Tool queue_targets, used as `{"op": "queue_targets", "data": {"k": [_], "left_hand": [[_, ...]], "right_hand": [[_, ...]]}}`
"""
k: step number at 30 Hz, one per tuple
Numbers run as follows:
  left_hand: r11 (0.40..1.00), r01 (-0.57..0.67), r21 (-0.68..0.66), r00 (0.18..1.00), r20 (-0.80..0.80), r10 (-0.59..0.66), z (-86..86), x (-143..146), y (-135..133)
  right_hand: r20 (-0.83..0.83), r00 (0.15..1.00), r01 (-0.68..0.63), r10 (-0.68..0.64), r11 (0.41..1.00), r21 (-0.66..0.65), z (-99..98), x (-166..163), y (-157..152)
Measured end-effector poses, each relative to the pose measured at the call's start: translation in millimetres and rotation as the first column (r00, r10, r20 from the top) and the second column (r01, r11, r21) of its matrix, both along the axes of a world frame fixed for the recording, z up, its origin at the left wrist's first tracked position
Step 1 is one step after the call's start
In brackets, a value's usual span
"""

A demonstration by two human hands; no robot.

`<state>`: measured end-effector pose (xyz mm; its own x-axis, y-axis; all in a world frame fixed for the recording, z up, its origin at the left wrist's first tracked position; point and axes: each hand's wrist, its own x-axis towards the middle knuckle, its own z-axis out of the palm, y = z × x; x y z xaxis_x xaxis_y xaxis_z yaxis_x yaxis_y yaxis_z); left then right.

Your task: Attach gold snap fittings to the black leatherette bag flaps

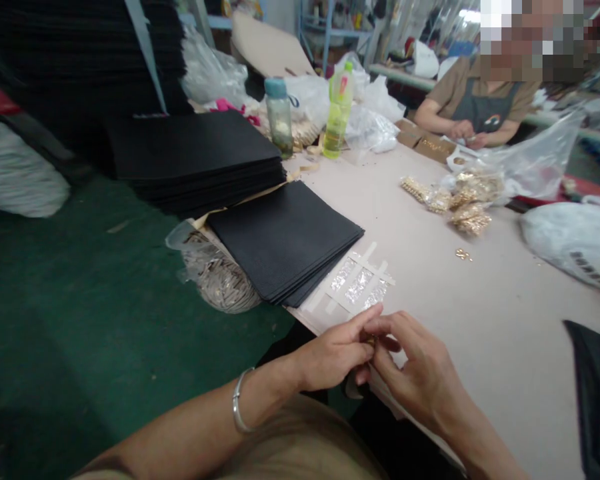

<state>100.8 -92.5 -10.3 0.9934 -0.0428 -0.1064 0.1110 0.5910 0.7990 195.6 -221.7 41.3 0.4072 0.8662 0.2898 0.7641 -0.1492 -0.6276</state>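
At the table's front edge my left hand and my right hand meet, fingers closed. Between their fingertips shows a small gold-coloured metal piece, mostly covered, so its exact kind is unclear. Below the left fingers hangs a dark strip or flap, partly hidden; I cannot tell whether it is held. Just beyond the hands, a patch of shiny film with strips of pale tape sticks to the tabletop. Left of it lies a stack of black leather-like sheets.
A higher black stack stands behind, near a blue-capped bottle and a yellow-green bottle. Bags of gold hardware and loose gold pieces lie across the table. Black material is at right. A co-worker sits opposite.
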Motion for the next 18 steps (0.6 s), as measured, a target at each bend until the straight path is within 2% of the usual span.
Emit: {"op": "queue_targets", "data": {"k": [3, 6, 9, 11, 14, 16, 18], "left_hand": [[0.997, -0.072, -0.028, 0.997, 0.001, 0.072, 9.6, -4, 10], [0.987, -0.152, -0.059, 0.988, -0.033, 0.15, 21.0, -20, 24], [0.934, -0.352, -0.057, 0.932, -0.111, 0.345, 27.9, -45, 40], [0.853, -0.52, 0.039, 0.841, -0.15, 0.519, 27.6, -61, 53], [0.622, -0.753, 0.214, 0.594, -0.185, 0.783, 19.6, -80, 72], [0.479, -0.826, 0.298, 0.443, -0.184, 0.878, 10.9, -89, 84], [0.413, -0.841, 0.35, 0.373, -0.18, 0.91, 2.2, -95, 93]], "right_hand": [[-0.093, 0.995, 0.028, -0.026, 0.999, 0.025, 1.2, 10, 16], [-0.216, 0.974, 0.082, -0.069, 0.995, 0.053, -0.9, 29, 42], [-0.203, 0.978, 0.047, -0.043, 0.999, 0.013, -6.7, 47, 82], [-0.138, 0.99, 0.017, -0.016, 1.0, 0.004, -10.4, 53, 115], [-0.05, 0.999, -0.013, 0.014, 1.0, 0.003, -14.6, 53, 164], [0.049, 0.997, -0.05, 0.052, 0.998, -0.047, -17.9, 50, 190], [0.182, 0.978, -0.086, 0.106, 0.99, -0.112, -22.3, 47, 207]]}}
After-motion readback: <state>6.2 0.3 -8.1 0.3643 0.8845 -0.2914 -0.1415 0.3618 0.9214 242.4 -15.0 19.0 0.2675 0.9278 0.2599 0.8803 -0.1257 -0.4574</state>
